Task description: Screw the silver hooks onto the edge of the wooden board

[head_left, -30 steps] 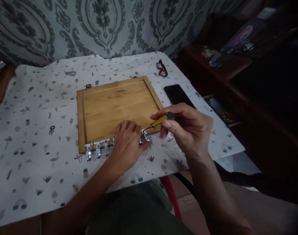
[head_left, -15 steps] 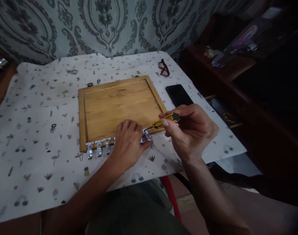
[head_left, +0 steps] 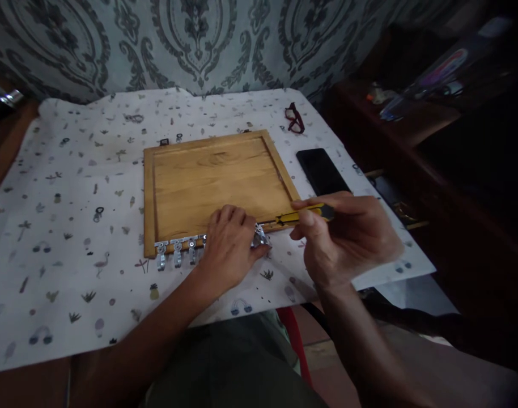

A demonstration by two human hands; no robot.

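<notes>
Damask-patterned backing rises behind our worktop. Around the wooden board we have red-framed glasses and a smartphone, with a plastic bottle well apart on the right. Our right hand pinches the yellow-and-black screwdriver, tip at the right-end hook. Our left hand curls over the near edge, blocking the middle metal hooks; whether it grips any, we cannot tell.

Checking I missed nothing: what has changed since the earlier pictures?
The right hand has dropped, tipping the screwdriver flatter, its tip still by the right-end metal clip. Nothing was let go. The left hand stays at the near edge of the wooden board; phone and glasses stay put.
</notes>
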